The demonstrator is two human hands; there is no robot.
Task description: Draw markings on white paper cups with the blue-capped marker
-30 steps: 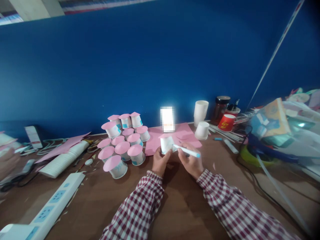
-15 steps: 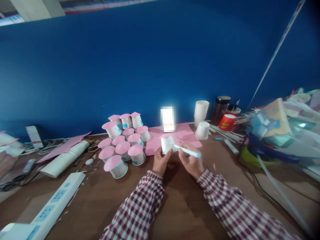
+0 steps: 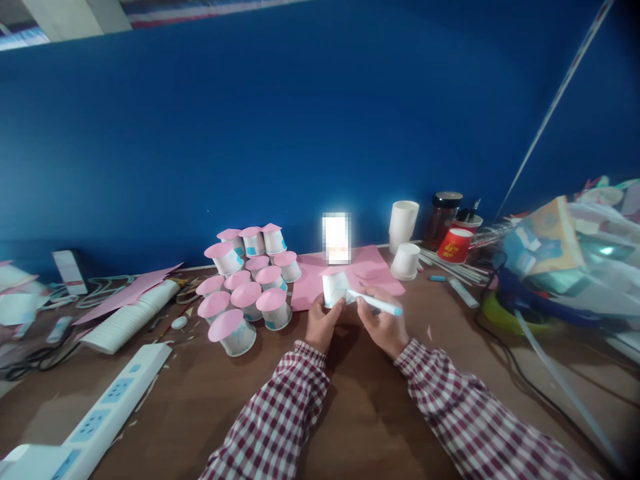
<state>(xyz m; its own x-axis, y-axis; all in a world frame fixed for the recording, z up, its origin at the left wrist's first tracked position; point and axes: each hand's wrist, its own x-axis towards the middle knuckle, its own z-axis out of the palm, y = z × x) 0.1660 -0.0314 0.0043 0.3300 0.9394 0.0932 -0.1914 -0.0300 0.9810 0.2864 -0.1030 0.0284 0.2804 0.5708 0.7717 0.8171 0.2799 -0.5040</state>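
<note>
A small white paper cup (image 3: 335,288) with blue marks on its side is held in my left hand (image 3: 323,321), tilted. My right hand (image 3: 384,327) is closed round a white felt-tip marker (image 3: 377,303) with a light blue end. The marker's tip meets the cup's side, or comes very near it; I cannot tell which. Behind both hands lies a pink paper sheet (image 3: 310,287). To the left stand several paper cups with pink paper tops (image 3: 273,301), some coloured blue.
A power strip (image 3: 107,407) and a stack of paper cups (image 3: 131,317) lie left. Upturned white cups (image 3: 404,220), a red cup (image 3: 455,245), a lidded jar (image 3: 443,217) and a blue marker cap (image 3: 437,279) sit right. Cables and plastic bags (image 3: 600,267) crowd the far right.
My hands, the cup and the marker look almost unmoved. At the far left edge, another person's blurred hand has left the view, and white cups show there.
</note>
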